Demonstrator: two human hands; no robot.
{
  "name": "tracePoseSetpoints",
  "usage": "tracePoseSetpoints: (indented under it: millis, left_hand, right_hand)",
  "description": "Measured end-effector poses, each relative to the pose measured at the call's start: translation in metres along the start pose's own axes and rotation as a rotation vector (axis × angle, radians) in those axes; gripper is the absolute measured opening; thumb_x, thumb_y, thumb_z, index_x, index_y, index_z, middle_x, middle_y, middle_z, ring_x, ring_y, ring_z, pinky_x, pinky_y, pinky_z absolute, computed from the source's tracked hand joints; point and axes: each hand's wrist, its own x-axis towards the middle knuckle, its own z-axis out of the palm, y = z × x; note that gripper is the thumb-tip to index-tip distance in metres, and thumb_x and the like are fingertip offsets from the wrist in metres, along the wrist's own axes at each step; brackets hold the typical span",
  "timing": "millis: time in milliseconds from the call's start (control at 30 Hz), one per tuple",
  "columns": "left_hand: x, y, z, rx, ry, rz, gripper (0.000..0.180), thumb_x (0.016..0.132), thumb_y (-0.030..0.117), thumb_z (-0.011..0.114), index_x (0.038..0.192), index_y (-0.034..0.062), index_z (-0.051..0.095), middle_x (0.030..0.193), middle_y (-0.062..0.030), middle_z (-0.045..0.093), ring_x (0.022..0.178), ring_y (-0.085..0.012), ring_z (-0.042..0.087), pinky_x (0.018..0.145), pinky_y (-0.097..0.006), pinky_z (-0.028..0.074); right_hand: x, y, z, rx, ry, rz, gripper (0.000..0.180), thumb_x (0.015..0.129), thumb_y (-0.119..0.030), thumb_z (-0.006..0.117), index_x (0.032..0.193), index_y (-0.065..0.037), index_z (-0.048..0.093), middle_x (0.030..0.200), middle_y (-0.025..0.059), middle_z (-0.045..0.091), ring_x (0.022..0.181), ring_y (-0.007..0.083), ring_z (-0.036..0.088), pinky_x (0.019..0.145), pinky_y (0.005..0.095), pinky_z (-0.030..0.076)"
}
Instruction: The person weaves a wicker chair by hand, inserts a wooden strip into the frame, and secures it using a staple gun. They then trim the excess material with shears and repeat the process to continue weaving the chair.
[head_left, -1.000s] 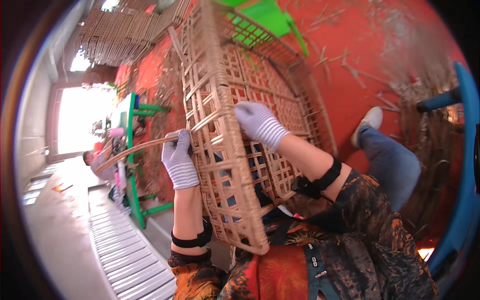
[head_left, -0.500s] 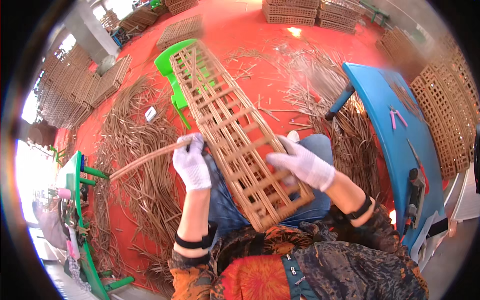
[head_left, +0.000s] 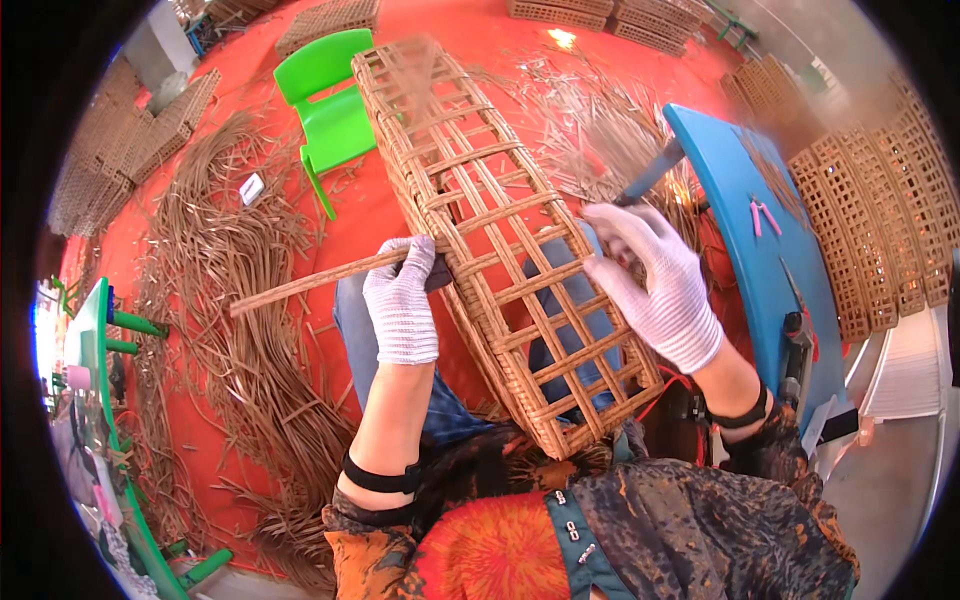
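the white-gloved left hand is pinching a slim brown strip; the white-gloved right hand is curving half-open, gripping nothing, by the boxy brown wicker basket.

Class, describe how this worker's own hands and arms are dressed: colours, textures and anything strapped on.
The left hand and right hand wear pale, whitish knit gloves with fine ribbed lines. Each forearm carries a black band below the elbow. The sleeves are patterned in dark tones with orange patches. No cables show on either arm.
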Motion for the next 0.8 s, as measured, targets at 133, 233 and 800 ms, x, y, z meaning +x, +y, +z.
tracePoseSetpoints:
  millis: [133,233,800]
  left_hand:
    - [0.002,-0.001,0.004,-0.100,-0.045,-0.075,0.011,0.092,0.014,0.062,0.086,0.0049,0.062,0.077,-0.0027,0.063,0.067,-0.0102,0.061,0.063,-0.025,0.053]
    - [0.005,-0.003,0.008,-0.132,-0.065,-0.122,0.011,0.092,0.015,0.062,0.087,0.0052,0.062,0.078,-0.0028,0.063,0.067,-0.0110,0.062,0.063,-0.025,0.053]
    - [-0.004,0.006,0.001,0.084,-0.039,0.095,0.011,0.093,0.009,0.060,0.085,0.0026,0.059,0.074,-0.0011,0.059,0.069,-0.0097,0.056,0.069,-0.025,0.048]
  right_hand:
    - [0.052,-0.007,0.019,-0.026,-0.110,-0.411,0.027,0.081,-0.006,0.062,0.107,-0.012,0.066,0.093,0.0076,0.061,0.091,0.0264,0.061,0.079,0.0365,0.050]
    - [0.071,0.004,0.049,0.008,-0.306,-0.610,0.034,0.077,-0.001,0.059,0.106,-0.016,0.067,0.095,0.0070,0.059,0.091,0.0271,0.060,0.076,0.0372,0.051]
    - [0.083,0.024,0.065,-0.140,-0.260,-0.712,0.032,0.075,-0.005,0.059,0.103,-0.019,0.067,0.089,0.0061,0.053,0.085,0.0262,0.056,0.073,0.0385,0.049]
